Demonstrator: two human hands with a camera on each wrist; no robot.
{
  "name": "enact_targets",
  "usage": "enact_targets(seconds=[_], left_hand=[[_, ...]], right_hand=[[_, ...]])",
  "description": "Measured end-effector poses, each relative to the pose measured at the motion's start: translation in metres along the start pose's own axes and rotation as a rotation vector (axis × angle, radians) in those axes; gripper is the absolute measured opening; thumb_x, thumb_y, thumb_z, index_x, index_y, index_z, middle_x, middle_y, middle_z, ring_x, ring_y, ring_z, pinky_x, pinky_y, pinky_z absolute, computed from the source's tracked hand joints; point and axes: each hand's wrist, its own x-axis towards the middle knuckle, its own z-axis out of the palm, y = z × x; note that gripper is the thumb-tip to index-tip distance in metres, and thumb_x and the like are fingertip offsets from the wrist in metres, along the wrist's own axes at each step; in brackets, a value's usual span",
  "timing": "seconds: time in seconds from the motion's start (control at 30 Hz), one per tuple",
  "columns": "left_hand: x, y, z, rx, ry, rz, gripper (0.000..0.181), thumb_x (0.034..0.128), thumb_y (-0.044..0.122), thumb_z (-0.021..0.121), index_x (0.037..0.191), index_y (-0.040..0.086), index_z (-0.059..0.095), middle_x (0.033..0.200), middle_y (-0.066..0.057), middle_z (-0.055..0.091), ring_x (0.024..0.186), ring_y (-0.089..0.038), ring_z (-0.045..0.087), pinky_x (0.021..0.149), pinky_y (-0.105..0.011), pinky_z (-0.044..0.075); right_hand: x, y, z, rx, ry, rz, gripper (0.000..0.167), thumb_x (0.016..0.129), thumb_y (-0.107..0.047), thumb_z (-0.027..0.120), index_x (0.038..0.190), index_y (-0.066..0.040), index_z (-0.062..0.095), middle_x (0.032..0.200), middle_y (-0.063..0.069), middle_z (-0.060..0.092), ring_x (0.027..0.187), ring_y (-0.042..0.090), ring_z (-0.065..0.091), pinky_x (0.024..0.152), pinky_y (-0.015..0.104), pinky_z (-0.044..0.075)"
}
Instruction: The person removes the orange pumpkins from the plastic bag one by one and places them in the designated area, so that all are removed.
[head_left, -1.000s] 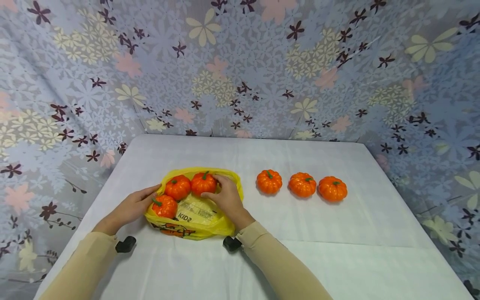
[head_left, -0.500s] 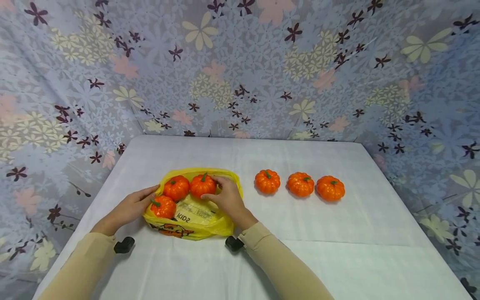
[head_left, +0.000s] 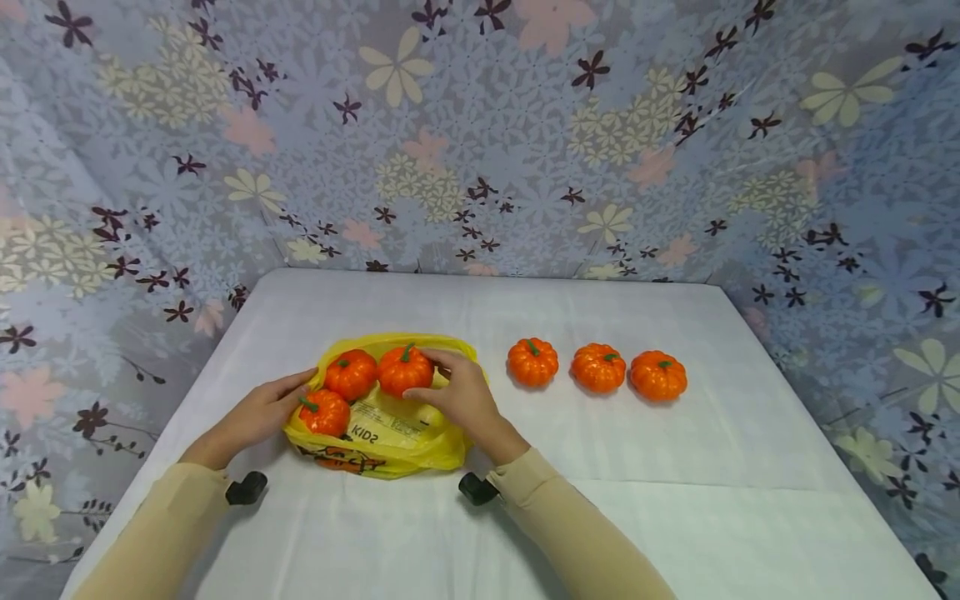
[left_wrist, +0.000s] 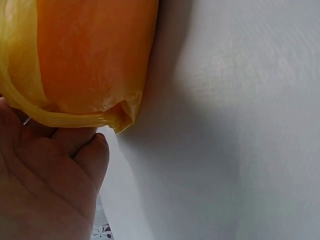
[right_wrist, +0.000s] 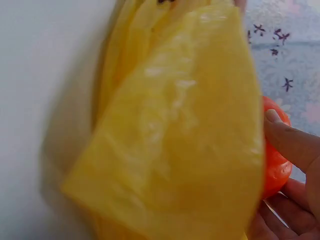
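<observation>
In the head view a yellow plastic bag lies with its mouth spread wide on the white table. Inside it are three orange toy pumpkins with green stems: one at the front left, one at the back left, and one at the back middle. My right hand grips the back-middle pumpkin from its right side, thumb in front. At the bag's left rim, my left hand holds the yellow plastic between thumb and fingers; the bag partly hides those fingertips in the left wrist view.
Three more orange pumpkins stand in a row right of the bag: the near one, the middle one and the far-right one. A flowered cloth hangs behind the white-covered table.
The gripped pumpkin looks slightly raised, and my right wrist has shifted a little to the right. My left hand stays at the bag's rim. The view has drifted slightly.
</observation>
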Motion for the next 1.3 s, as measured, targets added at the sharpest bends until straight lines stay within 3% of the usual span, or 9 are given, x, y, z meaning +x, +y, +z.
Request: enact_targets(seconds=[0.47,0.67,0.93,1.3], left_hand=[[-0.001,0.003,0.007,-0.005,-0.006,-0.045,0.062,0.1088,0.044,0.038,0.156,0.003,0.035,0.157,-0.029,0.030,0.143,-0.052,0.025,0.111,-0.069,0.022],[-0.003,0.006,0.010,-0.004,-0.002,-0.045,0.062,0.1089,0.044,0.038,0.155,0.003,0.035,0.157,-0.030,0.030,0.142,-0.052,0.025,0.112,-0.068,0.023],[-0.007,0.012,0.012,-0.003,0.003,-0.044,0.060,0.1091,0.041,0.039,0.155,0.002,0.036,0.156,-0.030,0.030,0.142,-0.052,0.025,0.112,-0.068,0.023],[-0.005,0.020,0.012,0.020,0.004,-0.037,0.060,0.1093,0.040,0.038,0.155,0.001,0.036,0.156,-0.031,0.031,0.142,-0.053,0.026,0.111,-0.068,0.024]], right_hand=[[-0.024,0.006,-0.052,0.066,0.067,0.012,0.063,0.077,-0.018,0.090,0.133,-0.007,0.066,0.135,0.009,0.063,0.126,0.024,0.057,0.103,0.038,0.049],[-0.034,0.008,-0.078,0.031,0.110,0.001,0.064,0.076,-0.019,0.091,0.133,-0.010,0.066,0.134,0.005,0.064,0.125,0.021,0.059,0.102,0.036,0.049],[-0.059,0.019,-0.108,0.009,0.197,0.022,0.066,0.071,-0.021,0.094,0.131,-0.011,0.069,0.131,0.008,0.065,0.116,0.023,0.064,0.097,0.046,0.053],[-0.090,0.039,-0.149,-0.011,0.254,-0.002,0.067,0.073,-0.017,0.092,0.132,0.000,0.065,0.132,0.015,0.064,0.125,0.030,0.059,0.101,0.037,0.050]])
